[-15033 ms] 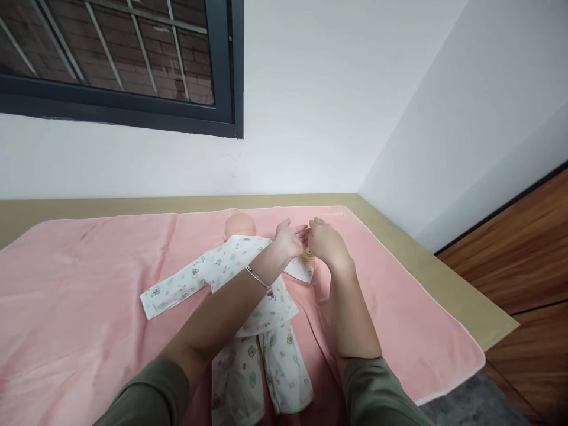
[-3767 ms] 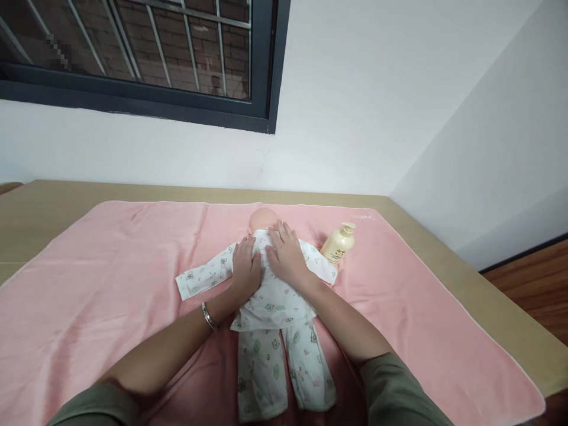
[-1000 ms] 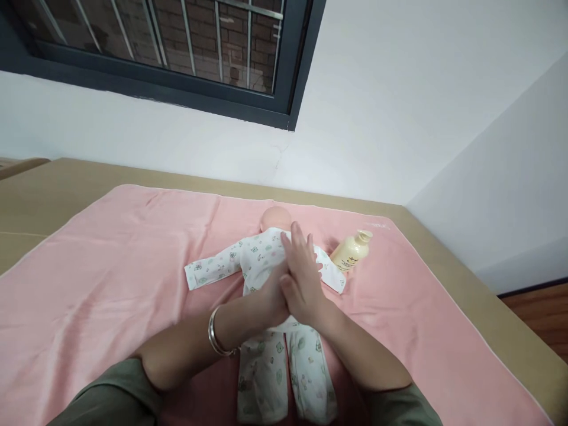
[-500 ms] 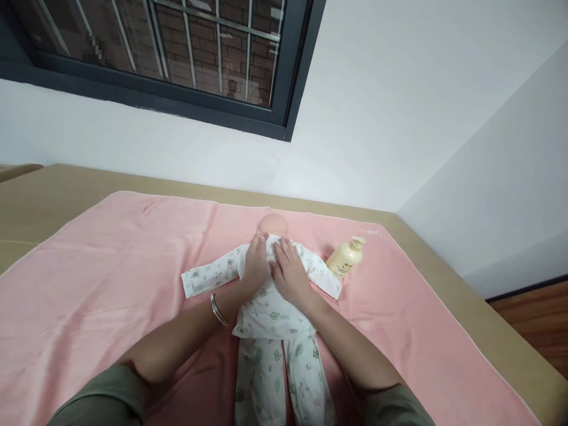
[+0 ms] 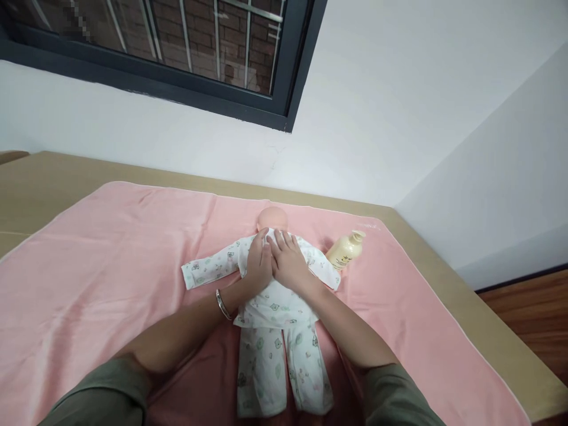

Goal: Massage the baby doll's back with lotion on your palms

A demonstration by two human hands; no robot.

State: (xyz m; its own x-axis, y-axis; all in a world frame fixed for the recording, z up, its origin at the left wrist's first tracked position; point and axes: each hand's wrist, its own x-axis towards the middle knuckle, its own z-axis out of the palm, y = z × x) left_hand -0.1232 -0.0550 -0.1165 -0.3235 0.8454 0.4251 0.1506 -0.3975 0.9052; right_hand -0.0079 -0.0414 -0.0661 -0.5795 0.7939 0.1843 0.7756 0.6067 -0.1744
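A baby doll (image 5: 272,219) lies on a pink cloth (image 5: 146,236), its bald round head pointing away from me. It wears a white printed shirt (image 5: 275,307) and matching trousers (image 5: 262,370), with both sleeves spread sideways. My left hand (image 5: 258,261), a silver bangle at its wrist, rests on the upper part of the shirt with fingers stretched out. Beside it, touching at the thumb side, my right hand (image 5: 290,263) lies flat on the shirt, fingers extended towards the doll's neck. A pale yellow pump bottle (image 5: 346,251) lies tilted by the right-hand sleeve.
The pink cloth covers much of a tan table (image 5: 66,171), which runs up against a white wall (image 5: 355,118). A dark-framed window (image 5: 284,106) with bars is set in that wall. Brown wood (image 5: 532,313) shows low on the right.
My hands have drawn closer together on the shirt, the left one shifting slightly right. The view has tilted down a little; the doll and bottle stay in place on the cloth.
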